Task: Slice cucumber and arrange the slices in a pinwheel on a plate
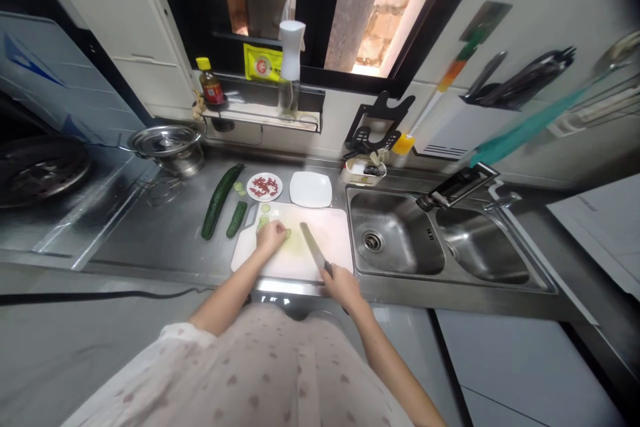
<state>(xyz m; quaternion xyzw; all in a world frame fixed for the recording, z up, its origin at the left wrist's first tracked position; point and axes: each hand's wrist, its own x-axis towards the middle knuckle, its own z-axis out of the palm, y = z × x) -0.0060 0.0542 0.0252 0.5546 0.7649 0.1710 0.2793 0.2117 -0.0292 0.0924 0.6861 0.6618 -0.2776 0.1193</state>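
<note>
Steel counter [175, 240], knife work in hand

Left hand [273, 237] pinches a cucumber piece [289, 233] on the white cutting board [335, 230]; right hand [344, 287], apart from it, grips the knife [313, 244]. Clean slicing would call for tucked fingertips and a steady board, clear of the 2 cucumbers [220, 203] at its left

The cucumbers [220, 203] are dark green, the slices [265, 208] paler. The knife handle [328, 268] is black. Brownish marks dot the whitish shirt [260, 367].
</note>
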